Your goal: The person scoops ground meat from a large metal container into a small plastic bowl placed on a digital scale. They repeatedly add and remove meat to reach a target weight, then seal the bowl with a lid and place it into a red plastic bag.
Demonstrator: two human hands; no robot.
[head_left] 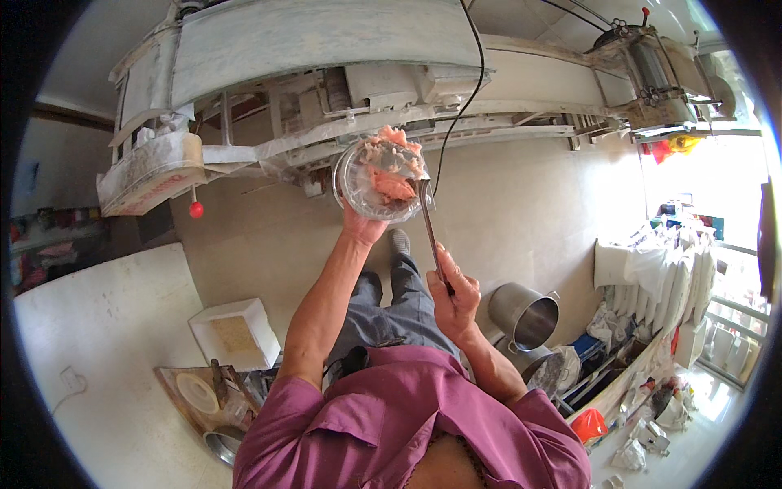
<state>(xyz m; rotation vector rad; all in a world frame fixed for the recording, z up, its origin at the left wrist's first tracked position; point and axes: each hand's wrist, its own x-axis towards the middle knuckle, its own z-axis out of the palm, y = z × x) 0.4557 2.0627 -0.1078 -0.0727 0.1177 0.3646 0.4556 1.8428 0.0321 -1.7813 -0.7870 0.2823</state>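
My left hand [365, 225] holds a clear plastic tub [346, 177] from its near side, out in front of my body. A lump of pinkish-orange paste [391, 186], with paler clumps at its far side, shows at the tub; a metal surface is partly visible among it. My right hand [457, 288] grips the handle of a long metal utensil [431, 229]. Its far end reaches the tub's right rim beside the paste, and its tip is hard to make out.
A long pale machine [305, 55] spans the far side, with a red-knobbed lever [195, 209] at left and a black cable [458, 116] hanging. Steel pots [522, 315] stand at right. A white foam box [235, 333] and a wooden board [183, 400] are at left; white sacks [672, 281] are stacked far right.
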